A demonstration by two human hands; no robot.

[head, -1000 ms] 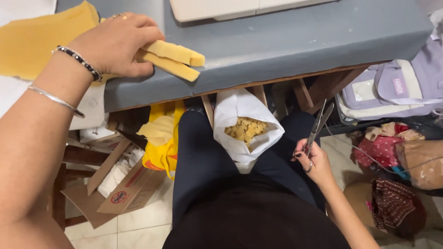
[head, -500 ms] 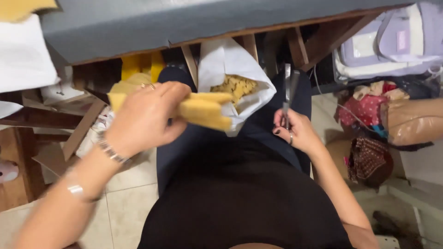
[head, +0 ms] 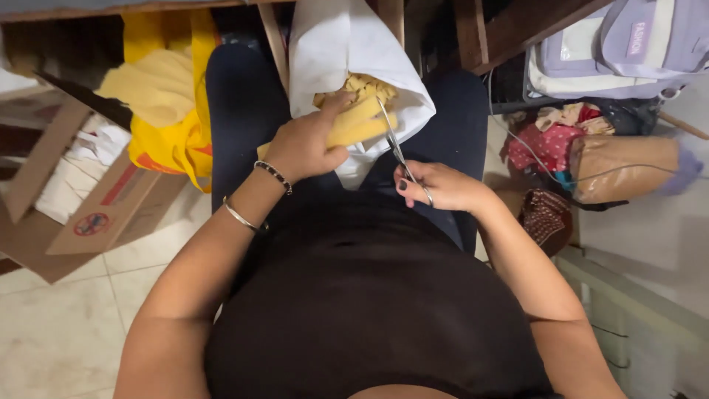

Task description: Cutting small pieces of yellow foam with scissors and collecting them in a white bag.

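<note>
**Strips held at the scissor blades, above the lap bag**

The fingers of the left hand (head: 306,144) are closed around a bundle of yellow strips (head: 362,122), holding it level over the lap. The fingers of the right hand (head: 436,185) are closed through the handles of the scissors (head: 395,144); the blades point upward and meet the free end of the strips. Directly behind the strips sits an open white bag (head: 347,44) containing small yellow cut pieces (head: 365,85). To the left stand a yellow bag (head: 173,144) and a cardboard box (head: 88,214) on the tiled floor (head: 59,332). A lilac backpack (head: 628,44) lies at the far right.
</note>
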